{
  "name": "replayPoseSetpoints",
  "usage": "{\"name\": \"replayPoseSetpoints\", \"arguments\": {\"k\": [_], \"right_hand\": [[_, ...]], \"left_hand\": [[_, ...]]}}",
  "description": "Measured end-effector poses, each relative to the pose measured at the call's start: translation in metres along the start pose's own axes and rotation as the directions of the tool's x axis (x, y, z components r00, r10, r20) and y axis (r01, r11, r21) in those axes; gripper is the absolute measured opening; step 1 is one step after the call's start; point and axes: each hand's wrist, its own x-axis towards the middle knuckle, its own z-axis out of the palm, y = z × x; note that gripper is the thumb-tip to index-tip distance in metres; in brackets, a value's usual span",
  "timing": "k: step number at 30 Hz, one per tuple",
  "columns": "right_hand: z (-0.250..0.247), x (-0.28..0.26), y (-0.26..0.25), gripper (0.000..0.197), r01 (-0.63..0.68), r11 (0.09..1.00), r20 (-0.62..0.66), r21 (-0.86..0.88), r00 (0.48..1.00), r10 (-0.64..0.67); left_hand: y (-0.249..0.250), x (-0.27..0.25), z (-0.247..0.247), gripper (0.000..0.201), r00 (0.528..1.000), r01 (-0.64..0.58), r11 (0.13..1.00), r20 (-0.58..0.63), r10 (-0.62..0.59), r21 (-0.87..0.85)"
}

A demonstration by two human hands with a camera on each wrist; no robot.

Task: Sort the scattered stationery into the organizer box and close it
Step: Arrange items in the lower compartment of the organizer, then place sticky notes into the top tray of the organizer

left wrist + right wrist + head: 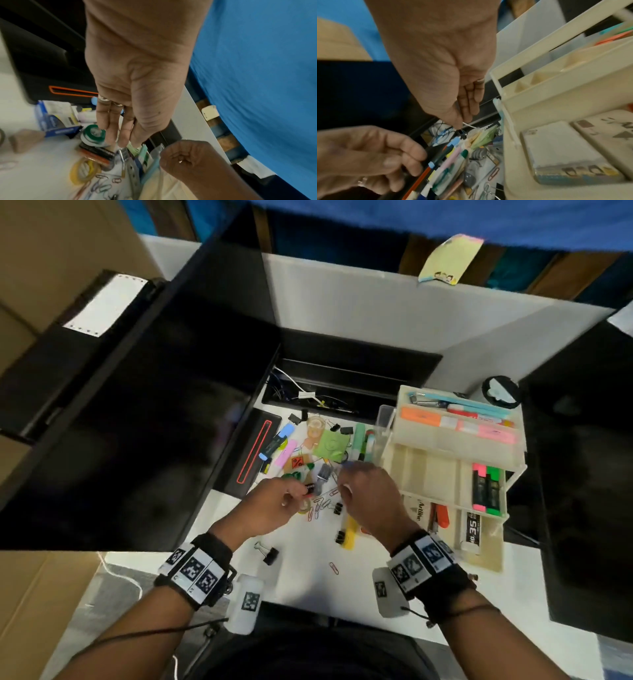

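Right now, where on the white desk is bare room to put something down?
The bare patch is the near strip of the desk between the two wrists, holding only one black binder clip and one paper clip. Farther off, from the hands to the cable slot and left of the organizer box, it is crowded with stationery.

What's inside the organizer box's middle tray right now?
In the organizer box, the middle tray holds two highlighters, pink and green, in its right compartment. The left compartments look bare; the top tray covers their far ends.
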Motion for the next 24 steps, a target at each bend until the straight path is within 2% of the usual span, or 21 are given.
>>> {"name": "replayPoseSetpoints", "arguments": {"k": [3,8,10,16,24], "right_hand": [[0.016,0.031,-0.007,0.022,0.010,0.966,0.096,-0.257,0.995,0.015],[0.035,0.060,-0.010,0.026,0.000,0.868,0.264,-0.496,0.953,0.151],[0.043,0.064,-0.010,0.030,-0.004,0.856,0.288,-0.517,0.941,0.179],[0.053,0.065,-0.005,0.038,-0.035,0.855,0.246,-0.518,0.951,0.187],[0.052,0.053,-0.009,0.043,-0.011,0.885,0.202,-0.466,0.972,0.118]], "left_hand": [[-0.014,-0.009,-0.009,0.015,0.997,0.076,0.996,0.028,-0.075,-0.052],[-0.028,-0.010,-0.011,0.017,0.994,0.045,0.999,0.103,-0.046,0.015],[-0.028,-0.008,-0.010,0.017,0.992,0.023,1.000,0.123,-0.024,0.010],[-0.020,-0.003,-0.009,0.018,0.989,-0.017,1.000,0.144,0.017,-0.002],[-0.012,0.006,-0.012,0.020,0.988,-0.025,1.000,0.150,0.023,0.008]]}}
